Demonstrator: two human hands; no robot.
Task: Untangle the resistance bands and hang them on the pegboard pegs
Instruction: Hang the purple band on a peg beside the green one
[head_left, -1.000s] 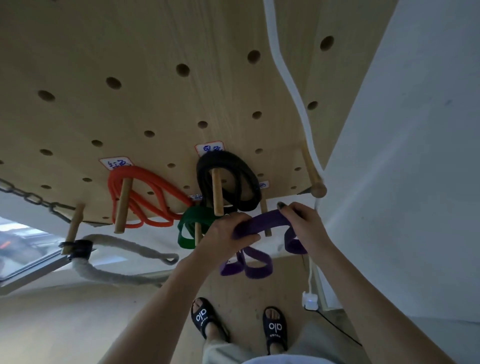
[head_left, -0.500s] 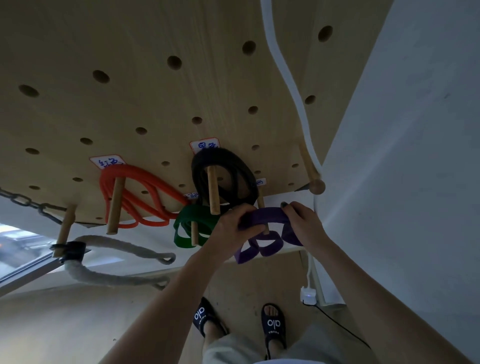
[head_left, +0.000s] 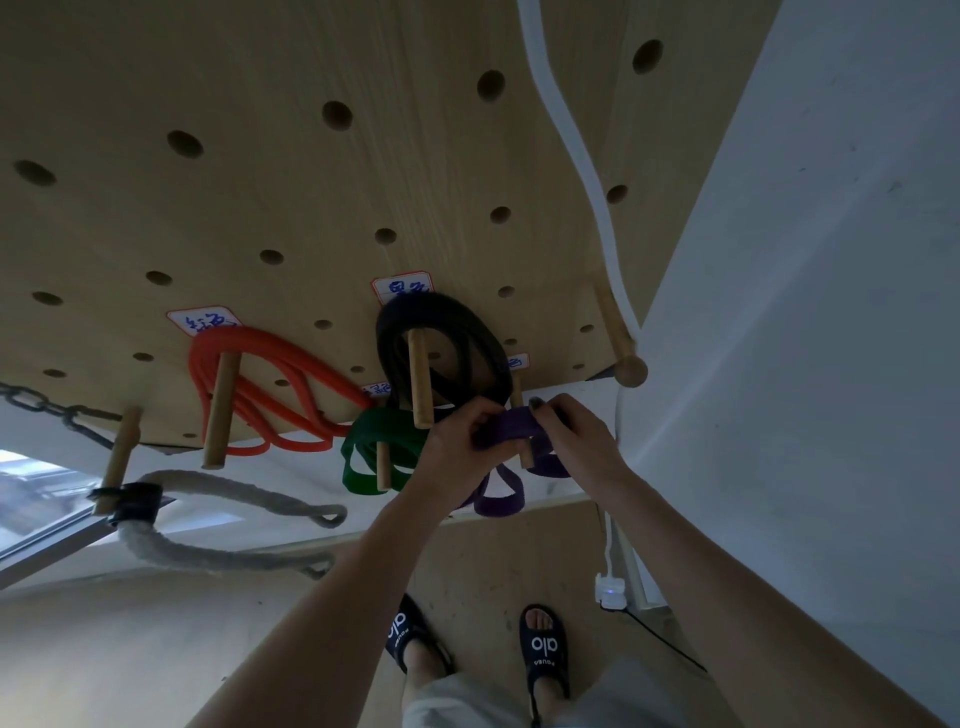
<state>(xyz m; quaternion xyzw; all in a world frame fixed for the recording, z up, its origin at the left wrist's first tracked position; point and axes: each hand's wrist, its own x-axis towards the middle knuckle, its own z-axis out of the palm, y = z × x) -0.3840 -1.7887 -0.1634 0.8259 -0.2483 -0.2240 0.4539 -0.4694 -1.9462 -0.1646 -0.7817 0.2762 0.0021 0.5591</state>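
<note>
A wooden pegboard (head_left: 291, 197) rises in front of me. Hung on its pegs are an orange band (head_left: 270, 374), a black band (head_left: 447, 332) and a green band (head_left: 379, 447). Both hands grip a purple band (head_left: 506, 431) at a short wooden peg (head_left: 522, 415) near the board's lower right. My left hand (head_left: 457, 447) pinches its left part, and my right hand (head_left: 576, 441) holds its right part. Purple loops (head_left: 498, 499) dangle below my hands. Whether the band sits on the peg is hidden by my fingers.
A long peg with a round knob (head_left: 628, 369) sticks out to the right, with a white cord (head_left: 571, 140) running down past it. A grey rope (head_left: 208, 551) and a black chain (head_left: 47, 408) hang at the left. A white wall (head_left: 805, 312) stands close on the right.
Both hands have drawn closer together and slightly up toward the short peg, bunching the purple band; its dangling loops have risen with them.
</note>
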